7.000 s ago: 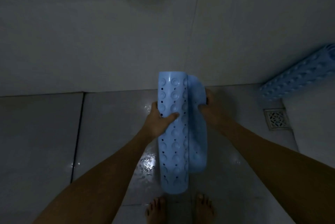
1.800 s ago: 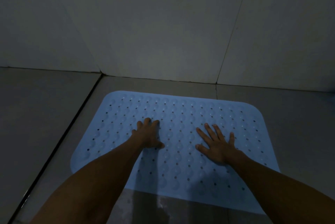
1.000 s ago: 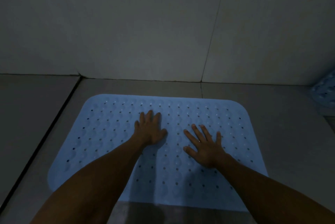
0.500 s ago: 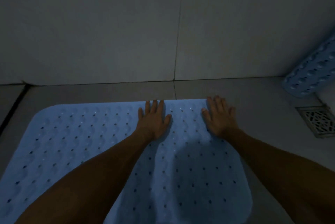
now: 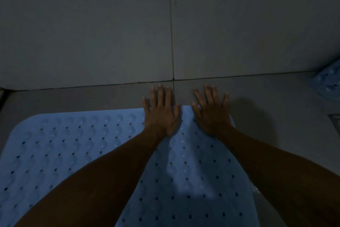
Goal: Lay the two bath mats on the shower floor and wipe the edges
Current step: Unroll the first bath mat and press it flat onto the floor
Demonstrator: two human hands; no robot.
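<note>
A light blue bath mat with holes and round bumps lies flat on the grey shower floor. My left hand lies flat across the mat's far edge, palm on the mat, straight fingers reaching onto the tile. My right hand does the same at the mat's far right corner, fingers spread. Neither hand holds anything. A second blue mat, still rolled, shows partly at the right edge.
The tiled wall rises just beyond my fingertips. A corner of the floor drain grate shows at the right edge, below the rolled mat. My forearms cover much of the near part of the mat.
Both hands have slid forward from the mat's middle to its far edge, and their fingers now pass over it onto the tile. The view has shifted right along the mat.
</note>
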